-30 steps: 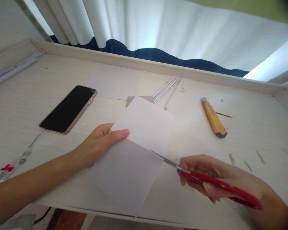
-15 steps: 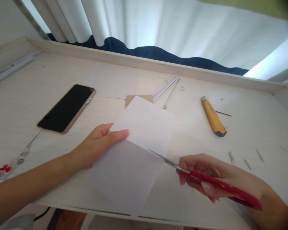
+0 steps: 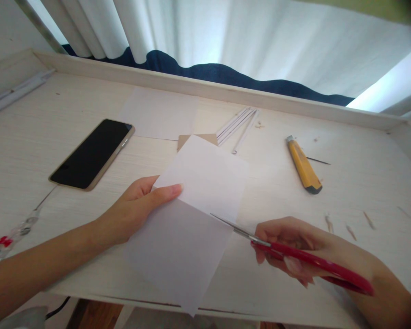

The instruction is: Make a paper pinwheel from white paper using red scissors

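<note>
My left hand (image 3: 137, 210) pinches the left edge of a white sheet of paper (image 3: 192, 214), thumb on top, holding it just above the pale wooden desk (image 3: 363, 183). My right hand (image 3: 294, 249) grips red-handled scissors (image 3: 311, 262). Their thin metal blades reach into the sheet's right edge along a fold line.
A black phone (image 3: 92, 153) lies at the left. A yellow utility knife (image 3: 303, 164) lies at the right, with wood slivers (image 3: 349, 226) near it. White strips (image 3: 238, 125), another sheet (image 3: 160, 114) and a brown card piece (image 3: 183, 139) sit behind. A pen (image 3: 10, 235) lies at the far left.
The view has drifted slightly, so everything sits a little left and higher. The hands, paper and scissors keep nearly the same pose.
</note>
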Demonstrator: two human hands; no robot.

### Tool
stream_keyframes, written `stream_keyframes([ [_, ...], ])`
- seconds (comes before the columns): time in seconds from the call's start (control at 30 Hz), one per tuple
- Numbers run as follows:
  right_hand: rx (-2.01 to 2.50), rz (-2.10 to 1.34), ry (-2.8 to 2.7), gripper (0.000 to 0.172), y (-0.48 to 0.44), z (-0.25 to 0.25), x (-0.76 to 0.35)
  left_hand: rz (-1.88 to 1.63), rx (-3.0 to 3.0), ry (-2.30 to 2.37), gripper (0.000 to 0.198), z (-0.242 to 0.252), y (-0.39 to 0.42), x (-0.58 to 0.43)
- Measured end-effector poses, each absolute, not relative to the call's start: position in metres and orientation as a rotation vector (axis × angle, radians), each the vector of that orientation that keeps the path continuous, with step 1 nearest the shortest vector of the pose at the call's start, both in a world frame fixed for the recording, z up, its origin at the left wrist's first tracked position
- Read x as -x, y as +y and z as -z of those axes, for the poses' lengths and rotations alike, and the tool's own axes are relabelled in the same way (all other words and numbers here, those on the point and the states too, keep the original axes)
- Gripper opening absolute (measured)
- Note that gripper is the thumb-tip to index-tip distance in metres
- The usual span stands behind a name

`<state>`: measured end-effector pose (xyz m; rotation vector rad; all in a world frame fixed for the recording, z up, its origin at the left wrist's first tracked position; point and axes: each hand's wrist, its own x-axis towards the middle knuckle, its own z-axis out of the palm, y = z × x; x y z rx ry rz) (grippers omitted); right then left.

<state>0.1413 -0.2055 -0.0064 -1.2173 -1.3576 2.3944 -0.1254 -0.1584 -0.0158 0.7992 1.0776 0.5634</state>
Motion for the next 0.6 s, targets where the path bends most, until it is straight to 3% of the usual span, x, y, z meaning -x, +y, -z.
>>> stream_keyframes([
  [0.4,1.186,-2.378,-1.257,0.044,-0.2064,0.0110,-0.1446,-0.633,-0.742,1.133,0.028,0.0181,-0.1610,0.1255],
  [0.6,1.232,-2.399,-1.211,0.031,-0.2069,0.0148,-0.1478,-0.634,-0.720,1.118,0.029,0.0173,-0.1624,0.1253],
])
